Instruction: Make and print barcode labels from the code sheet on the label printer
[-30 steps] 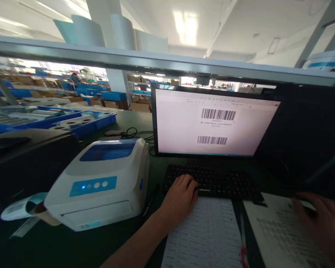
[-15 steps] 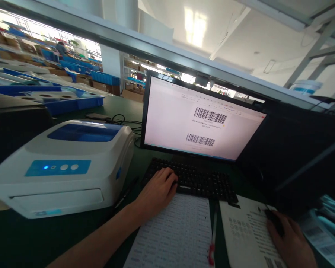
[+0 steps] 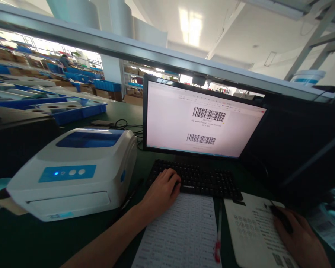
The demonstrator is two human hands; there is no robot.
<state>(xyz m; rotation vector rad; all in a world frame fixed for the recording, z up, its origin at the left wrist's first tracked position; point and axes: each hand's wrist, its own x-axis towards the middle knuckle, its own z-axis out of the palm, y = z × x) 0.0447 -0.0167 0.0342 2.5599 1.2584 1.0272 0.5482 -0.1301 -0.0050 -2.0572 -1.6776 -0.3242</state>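
My left hand [image 3: 163, 190] rests on the left part of a black keyboard [image 3: 209, 180], its fingers bent over the keys and nothing held. At the lower right, my right hand [image 3: 300, 232] is wrapped around a black computer mouse [image 3: 282, 219]. The mouse sits on a white printed sheet [image 3: 247, 227] that serves as its pad. Behind the keyboard stands a monitor [image 3: 170, 123] whose screen displays two barcodes with small text. A printed list [image 3: 181, 230] lies under my left wrist, below the keyboard.
A white label printer [image 3: 75, 190] with a lit blue light stands at left. A pen [image 3: 130, 195] lies beside it, and a red-ended stick [image 3: 217, 249] by the list. Blue trays of rolls [image 3: 86, 111] are behind. Labels [image 3: 331, 230] sit at far right.
The view has shifted slightly, so the printer, monitor and hands appear a little farther right and lower. Both hands keep their places on the keyboard and mouse.
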